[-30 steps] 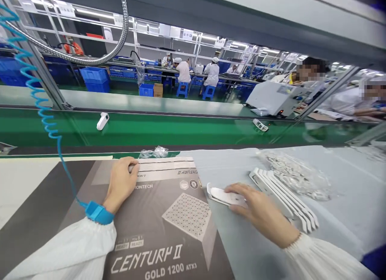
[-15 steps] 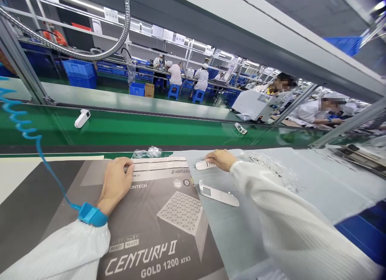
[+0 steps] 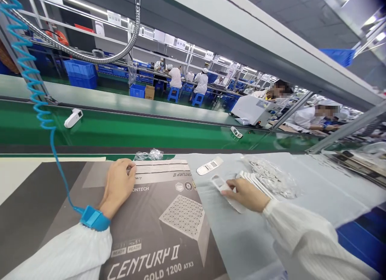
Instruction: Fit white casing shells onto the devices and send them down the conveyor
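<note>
My left hand (image 3: 120, 183) rests on a dark printed cardboard sheet (image 3: 141, 215), fingers curled towards the thumb. Whatever may lie inside those fingers is hidden. A blue wrist strap with a coiled cord circles that wrist. My right hand (image 3: 249, 195) pinches a long white plastic cover (image 3: 217, 182) with a rectangular window, over the grey mat; the cover is slightly blurred. Above it, a second white cover (image 3: 209, 166) with a small window lies flat on the mat. Right beside my right hand, several curved white parts (image 3: 256, 182) lie in a row.
A clear bag of small parts (image 3: 273, 177) lies on the grey mat (image 3: 253, 240). Crumpled clear plastic (image 3: 149, 154) sits at the cardboard's far edge. Beyond runs a green conveyor belt (image 3: 150, 129) carrying a white handheld device (image 3: 73, 118) and a curved white piece (image 3: 236, 132). Co-workers sit farther off.
My right hand has let go of the upper white cover, moved nearer and rightwards, and taken hold of the windowed cover. My left hand has stayed on the cardboard. The belt items shifted slightly left.
</note>
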A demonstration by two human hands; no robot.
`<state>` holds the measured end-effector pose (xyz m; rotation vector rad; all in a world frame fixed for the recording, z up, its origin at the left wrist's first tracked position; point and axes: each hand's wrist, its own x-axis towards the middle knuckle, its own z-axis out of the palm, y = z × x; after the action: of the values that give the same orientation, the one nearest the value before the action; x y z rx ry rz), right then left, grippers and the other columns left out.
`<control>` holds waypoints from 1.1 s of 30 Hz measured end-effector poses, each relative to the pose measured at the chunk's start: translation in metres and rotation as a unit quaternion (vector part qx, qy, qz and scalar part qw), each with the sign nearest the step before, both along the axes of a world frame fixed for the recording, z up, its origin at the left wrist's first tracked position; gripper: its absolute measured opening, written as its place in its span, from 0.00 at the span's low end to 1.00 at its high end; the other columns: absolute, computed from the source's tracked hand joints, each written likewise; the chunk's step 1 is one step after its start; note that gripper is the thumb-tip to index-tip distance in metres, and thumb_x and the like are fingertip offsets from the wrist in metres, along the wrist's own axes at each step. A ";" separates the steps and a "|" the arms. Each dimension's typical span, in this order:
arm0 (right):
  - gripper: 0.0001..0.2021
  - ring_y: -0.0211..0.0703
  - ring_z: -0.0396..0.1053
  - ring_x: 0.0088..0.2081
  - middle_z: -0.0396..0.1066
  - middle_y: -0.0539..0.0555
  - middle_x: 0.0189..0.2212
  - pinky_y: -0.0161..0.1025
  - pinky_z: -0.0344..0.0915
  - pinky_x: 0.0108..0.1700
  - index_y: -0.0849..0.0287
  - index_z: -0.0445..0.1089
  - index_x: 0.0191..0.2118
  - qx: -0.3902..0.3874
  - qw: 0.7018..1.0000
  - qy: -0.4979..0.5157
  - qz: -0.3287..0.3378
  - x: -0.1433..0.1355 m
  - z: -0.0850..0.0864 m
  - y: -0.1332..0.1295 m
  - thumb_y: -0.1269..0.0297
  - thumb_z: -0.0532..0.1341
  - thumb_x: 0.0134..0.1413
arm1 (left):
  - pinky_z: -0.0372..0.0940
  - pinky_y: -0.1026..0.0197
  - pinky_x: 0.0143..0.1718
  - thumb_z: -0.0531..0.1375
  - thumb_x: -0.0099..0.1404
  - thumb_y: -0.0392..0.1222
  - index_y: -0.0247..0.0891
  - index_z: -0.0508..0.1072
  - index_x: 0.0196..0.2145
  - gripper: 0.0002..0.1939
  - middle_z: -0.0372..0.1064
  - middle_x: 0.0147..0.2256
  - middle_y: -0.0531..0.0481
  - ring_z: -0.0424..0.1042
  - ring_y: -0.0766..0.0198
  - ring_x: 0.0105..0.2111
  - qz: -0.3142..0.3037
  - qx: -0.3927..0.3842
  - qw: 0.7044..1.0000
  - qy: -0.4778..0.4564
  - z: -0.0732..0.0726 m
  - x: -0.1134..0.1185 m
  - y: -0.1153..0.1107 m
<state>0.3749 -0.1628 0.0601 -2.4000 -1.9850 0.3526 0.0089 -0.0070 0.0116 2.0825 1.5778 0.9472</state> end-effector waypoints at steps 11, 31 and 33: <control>0.17 0.53 0.74 0.43 0.77 0.62 0.39 0.44 0.66 0.43 0.60 0.73 0.46 0.095 0.979 -0.056 -0.169 0.062 -0.010 0.074 0.54 0.58 0.58 | 0.62 0.49 0.50 0.50 0.60 0.44 0.40 0.71 0.32 0.12 0.73 0.43 0.43 0.69 0.49 0.46 0.001 0.001 1.000 0.001 0.000 -0.001 -0.001; 0.10 0.42 0.72 0.34 0.78 0.50 0.38 0.38 0.66 0.40 0.53 0.77 0.40 0.074 0.996 0.026 0.043 0.010 -0.006 0.100 0.61 0.67 0.49 | 0.62 0.50 0.51 0.52 0.62 0.42 0.39 0.71 0.32 0.09 0.72 0.42 0.43 0.68 0.51 0.45 -0.006 0.015 1.000 0.005 -0.006 0.002 0.000; 0.11 0.42 0.72 0.34 0.78 0.51 0.38 0.37 0.66 0.39 0.54 0.78 0.40 0.070 0.997 0.032 0.030 0.008 -0.014 0.091 0.61 0.68 0.47 | 0.62 0.50 0.51 0.52 0.62 0.42 0.39 0.71 0.32 0.09 0.72 0.42 0.43 0.68 0.51 0.45 -0.007 0.015 1.000 0.005 -0.005 0.002 0.000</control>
<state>0.3824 -0.0720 0.0462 -2.2225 -1.9858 0.2767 0.0110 -0.0074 0.0064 2.1196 1.5606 0.9608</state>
